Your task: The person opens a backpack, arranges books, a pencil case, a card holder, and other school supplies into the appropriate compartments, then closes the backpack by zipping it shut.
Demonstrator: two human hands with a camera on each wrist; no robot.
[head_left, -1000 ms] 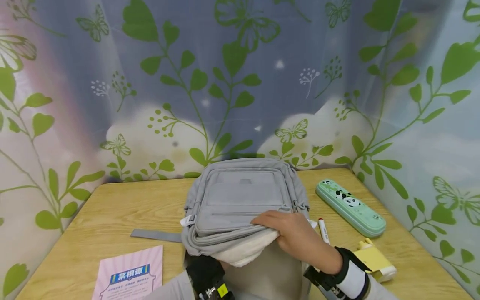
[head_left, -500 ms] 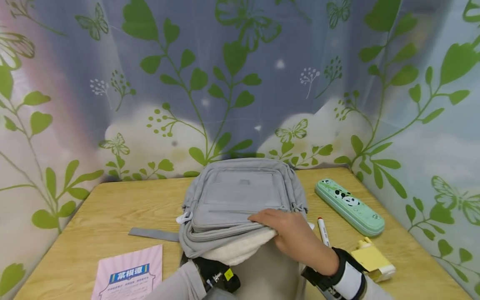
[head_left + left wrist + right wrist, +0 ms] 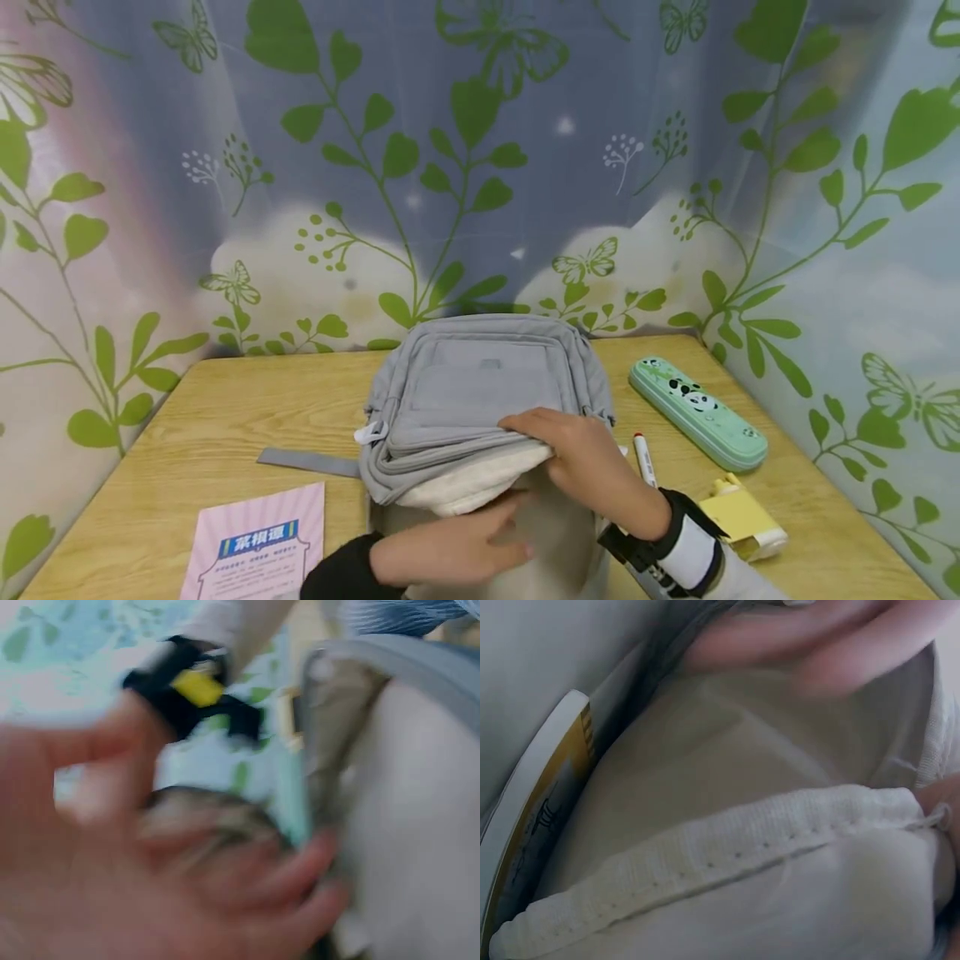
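A grey backpack [image 3: 487, 375] stands on the wooden table, its mouth facing me and its pale lining [image 3: 480, 487] showing. My right hand [image 3: 600, 475] grips the upper edge of the opening, thumb underneath, and holds it up. In front of the mouth my left hand [image 3: 450, 548] has its fingers loosely extended, nothing in them. Its blurred fingers [image 3: 780, 637] also cross the top of the right wrist view. Inside the bag, the right wrist view shows a book [image 3: 547, 795] standing along one side. The left wrist view is blurred, with the left hand [image 3: 187, 877] beside the bag's wall.
A pink booklet [image 3: 258, 542] lies left of the bag, near a grey strap [image 3: 311, 461]. On the right are a mint panda pencil case [image 3: 697, 412], a red-tipped white marker [image 3: 643, 458] and a yellow object [image 3: 742, 517]. A patterned curtain [image 3: 480, 183] hangs behind the table.
My left hand, hidden in the bag before with just its wrist showing, has come out and is visible below the opening. The right hand keeps its grip on the bag's edge.
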